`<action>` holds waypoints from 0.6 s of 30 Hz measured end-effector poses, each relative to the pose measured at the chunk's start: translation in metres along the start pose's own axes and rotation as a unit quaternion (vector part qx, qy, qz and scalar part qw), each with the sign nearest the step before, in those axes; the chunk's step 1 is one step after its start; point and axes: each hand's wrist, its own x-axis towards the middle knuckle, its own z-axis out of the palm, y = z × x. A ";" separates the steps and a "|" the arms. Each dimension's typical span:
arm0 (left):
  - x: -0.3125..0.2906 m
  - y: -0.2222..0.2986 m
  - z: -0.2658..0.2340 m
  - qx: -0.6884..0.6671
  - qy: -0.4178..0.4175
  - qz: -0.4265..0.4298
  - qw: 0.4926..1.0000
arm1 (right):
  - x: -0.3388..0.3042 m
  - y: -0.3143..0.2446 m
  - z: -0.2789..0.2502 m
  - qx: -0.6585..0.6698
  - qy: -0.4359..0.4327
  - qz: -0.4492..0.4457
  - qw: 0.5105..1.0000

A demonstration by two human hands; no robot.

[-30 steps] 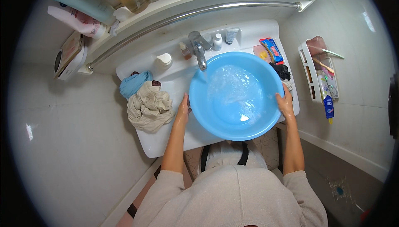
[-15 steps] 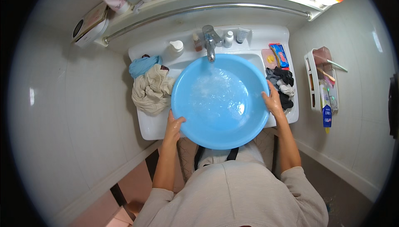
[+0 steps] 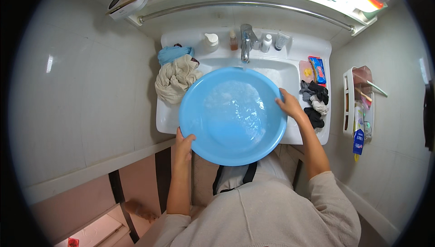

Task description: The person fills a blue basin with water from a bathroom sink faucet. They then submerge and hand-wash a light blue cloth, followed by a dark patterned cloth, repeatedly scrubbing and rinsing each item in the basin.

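Observation:
A wide light-blue plastic basin with rippling, bubbly water in it is between my two hands, over the front of the white sink. My left hand grips its rim at the near left, thumb up on the edge. On the right side my right hand is closed round the rim. The chrome faucet stands just behind the basin's far edge, its spout tip close to the rim. Whether water still runs from it, I cannot tell.
Left on the sink lie a beige garment and a blue cloth. Dark and grey socks, a soap dish and a blue-red packet sit right. Behind are a white pump bottle and a metal rail. A wall caddy hangs right.
The basin has come toward me and left relative to the sink, with both hands still on its rim. The spout, earlier over the basin, is now at its far edge. My view has shifted.

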 end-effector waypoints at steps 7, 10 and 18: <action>-0.003 0.003 0.007 -0.030 -0.031 0.019 0.999 | 0.092 -0.097 -0.046 -0.243 0.333 -0.360 0.837; 0.000 0.000 0.007 -0.028 -0.037 0.024 0.999 | 0.110 -0.091 -0.037 -0.295 0.308 -0.304 0.852; -0.010 -0.021 -0.016 -0.056 -0.027 0.043 0.997 | 0.034 -0.065 -0.010 -0.146 0.060 -0.024 0.987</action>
